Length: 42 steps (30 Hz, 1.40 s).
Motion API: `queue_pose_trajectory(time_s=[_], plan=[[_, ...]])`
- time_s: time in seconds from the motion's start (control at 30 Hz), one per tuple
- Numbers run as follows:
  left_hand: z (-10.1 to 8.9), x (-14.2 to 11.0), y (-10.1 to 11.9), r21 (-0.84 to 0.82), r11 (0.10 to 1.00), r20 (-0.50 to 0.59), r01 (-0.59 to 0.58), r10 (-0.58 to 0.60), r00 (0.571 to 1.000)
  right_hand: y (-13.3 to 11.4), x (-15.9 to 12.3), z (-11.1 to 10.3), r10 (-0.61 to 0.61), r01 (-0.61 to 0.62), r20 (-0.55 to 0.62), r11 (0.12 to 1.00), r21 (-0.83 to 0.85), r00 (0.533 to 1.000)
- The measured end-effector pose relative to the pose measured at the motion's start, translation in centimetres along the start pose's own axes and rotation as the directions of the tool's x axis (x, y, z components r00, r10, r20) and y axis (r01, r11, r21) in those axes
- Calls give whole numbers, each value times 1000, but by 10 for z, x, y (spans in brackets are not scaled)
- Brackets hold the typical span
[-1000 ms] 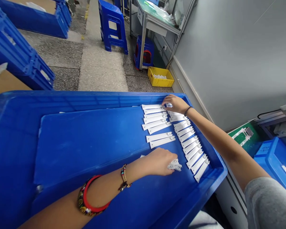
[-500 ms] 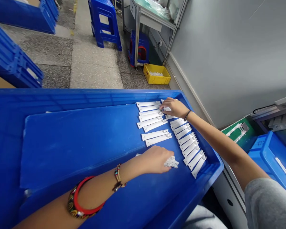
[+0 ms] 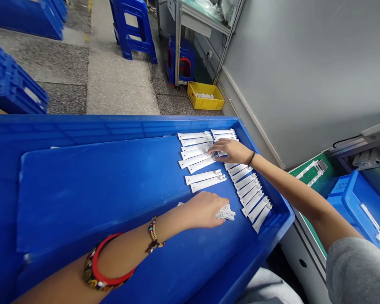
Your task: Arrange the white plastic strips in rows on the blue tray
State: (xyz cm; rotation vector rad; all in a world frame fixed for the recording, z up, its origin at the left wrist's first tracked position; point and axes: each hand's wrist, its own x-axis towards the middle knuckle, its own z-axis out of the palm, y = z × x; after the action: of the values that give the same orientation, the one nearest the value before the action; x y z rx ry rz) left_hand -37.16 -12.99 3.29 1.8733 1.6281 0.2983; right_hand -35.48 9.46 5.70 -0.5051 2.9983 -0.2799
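Head view: left hand (image 3: 205,210) curls round parts (image 3: 227,213) jutting past its fingers; right hand (image 3: 230,150) bends fingertips over strips (image 3: 194,161), pinch unclear.

I'm seeing a grey wall (image 3: 304,63) catching soft light. A blue stool (image 3: 144,29) is standing on the speckled floor (image 3: 120,88).

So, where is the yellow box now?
In the head view, the yellow box is on the floor at upper centre, beyond the blue tray, near the wall.

White parts (image 3: 226,213) in left grip (image 3: 205,210); right grip (image 3: 229,150) at pale strips (image 3: 205,184), blue tray (image 3: 114,127).
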Motion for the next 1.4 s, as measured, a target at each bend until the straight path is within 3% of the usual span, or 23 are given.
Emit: queue_pose_trajectory(time_s=[0.3, 0.73, 0.87, 1.0, 1.13, 1.3, 1.4], plan=[[0, 0, 0, -10, 1000, -12, -15, 15, 1000, 0, -3, 0, 40, -40, -1, 999, -31, 999], [1, 1, -1, 23, 1000, 9, -10, 10, 1000, -3, -28, 2, 98, -104, -121, 994, -42, 988], [3, 0, -2, 11, 1000, -1, -3, 3, 1000, -22, -41, 6, 123, -121, -112, 992, 27, 986], [2, -3, -4, 40, 999, 6, 23, -23, 1000, -59, -59, 0, 209, -206, -40, 976, 71, 977], [2, -3, -6, 40, 997, -29, 59, -58, 998, -112, -88, 4, 409, -381, -135, 904, 195, 902], [3, 0, -14, 49, 991, 10, 126, -127, 992, -173, -120, 45, 644, -523, -203, 735, 431, 738], [2, 2, -18, 77, 989, 9, 124, -125, 992, -189, -126, 62, 672, -551, -230, 721, 420, 704]])
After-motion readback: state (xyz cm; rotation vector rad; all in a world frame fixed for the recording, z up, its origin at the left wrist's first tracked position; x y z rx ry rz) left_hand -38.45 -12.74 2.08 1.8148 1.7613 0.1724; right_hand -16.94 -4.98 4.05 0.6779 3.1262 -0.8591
